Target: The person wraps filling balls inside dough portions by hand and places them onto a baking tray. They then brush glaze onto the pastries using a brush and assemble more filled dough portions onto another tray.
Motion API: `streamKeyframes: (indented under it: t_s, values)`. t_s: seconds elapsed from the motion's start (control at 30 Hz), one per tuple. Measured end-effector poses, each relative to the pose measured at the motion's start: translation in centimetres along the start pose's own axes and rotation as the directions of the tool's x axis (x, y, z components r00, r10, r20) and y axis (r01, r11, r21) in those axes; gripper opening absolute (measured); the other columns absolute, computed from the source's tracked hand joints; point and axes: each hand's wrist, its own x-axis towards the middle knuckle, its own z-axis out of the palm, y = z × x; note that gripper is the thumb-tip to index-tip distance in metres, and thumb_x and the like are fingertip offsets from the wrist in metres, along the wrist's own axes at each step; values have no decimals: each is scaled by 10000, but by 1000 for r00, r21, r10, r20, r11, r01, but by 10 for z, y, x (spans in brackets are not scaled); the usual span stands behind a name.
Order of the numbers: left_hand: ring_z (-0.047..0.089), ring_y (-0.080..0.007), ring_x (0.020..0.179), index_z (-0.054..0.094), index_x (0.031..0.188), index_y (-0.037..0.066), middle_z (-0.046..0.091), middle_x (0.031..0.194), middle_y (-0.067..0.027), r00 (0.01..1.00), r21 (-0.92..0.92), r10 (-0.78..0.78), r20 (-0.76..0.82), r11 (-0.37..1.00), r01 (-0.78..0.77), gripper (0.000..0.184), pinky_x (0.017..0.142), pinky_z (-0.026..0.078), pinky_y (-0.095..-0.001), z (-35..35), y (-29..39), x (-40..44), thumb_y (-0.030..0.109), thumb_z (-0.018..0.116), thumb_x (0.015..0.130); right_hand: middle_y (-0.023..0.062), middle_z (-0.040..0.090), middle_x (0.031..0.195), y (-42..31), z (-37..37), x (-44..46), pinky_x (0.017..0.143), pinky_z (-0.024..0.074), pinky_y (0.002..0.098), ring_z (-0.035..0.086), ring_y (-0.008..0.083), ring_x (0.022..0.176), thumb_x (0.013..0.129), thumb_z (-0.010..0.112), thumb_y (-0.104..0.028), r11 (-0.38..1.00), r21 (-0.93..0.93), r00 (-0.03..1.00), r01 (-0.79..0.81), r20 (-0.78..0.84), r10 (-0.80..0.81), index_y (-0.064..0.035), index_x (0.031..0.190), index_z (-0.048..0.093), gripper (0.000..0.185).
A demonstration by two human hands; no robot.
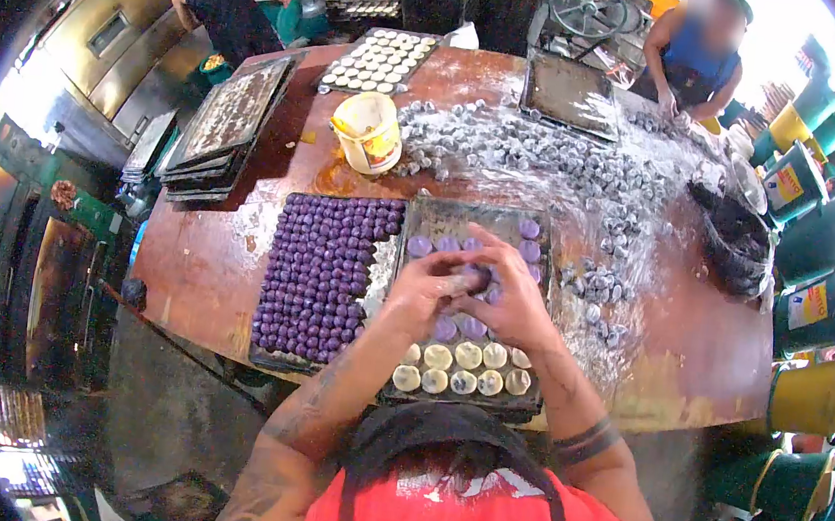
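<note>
Above the middle tray (424,217), my left hand (432,287) and my right hand (505,287) meet around a dark purple ball (477,280), which their fingers partly cover. Flat light-purple rounds (420,247) lie on the tray around and under my hands. Nearer to me on the same tray are rows of pale cream rounds (437,356), some with dark spots. To the left, touching the middle tray's side, a tray is packed with small dark purple balls (321,271). Many flour-dusted dark lumps (548,153) are spread over the table beyond and to the right.
On the wooden table (197,249) stand a yellow-white bucket (367,135), stacked dark trays (224,131), a tray of pale rounds (378,61) and an empty tray (569,92). One person (693,61) works at the far right; another (223,6) bends at the far left.
</note>
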Motion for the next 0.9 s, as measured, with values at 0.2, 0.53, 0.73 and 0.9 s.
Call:
streamKeyframes:
  t_s: [0.2,0.53,0.73,0.9]
  values:
    - [647,-203,850,615,1138,9,659,969,-76,978,-346,-152,144,918,193,339,802,522,-349,3,-46,20,151,736,854,113,657,1034,46,9,-8,864,493,384,611,289,1013,620,804,-45,997,78,995,-30,-96,38,-40,1001,577,443]
    - [436,-208,1327,360,1463,-3,458,1447,-147,930,595,361,-63,762,-255,648,1053,387,-291,-10,-68,51,-80,530,843,118,727,920,130,43,-4,737,514,300,661,148,806,827,709,-91,801,-6,799,-599,-70,597,-8,1070,690,258]
    - [331,-265,1424,312,1501,46,372,1522,-143,943,636,282,-176,764,-110,760,1149,287,-349,-52,-68,43,-121,513,787,129,638,1159,198,20,42,929,434,477,534,360,1125,833,644,-190,717,-573,866,-398,22,499,-97,1153,664,334]
    - [562,-202,1144,516,1304,29,603,1232,-86,944,603,154,-291,796,56,488,1002,434,-328,-98,-80,-14,-77,551,829,114,510,1372,204,46,14,1057,362,492,405,390,1295,846,630,-260,737,-676,951,-10,221,216,-47,1190,631,405]
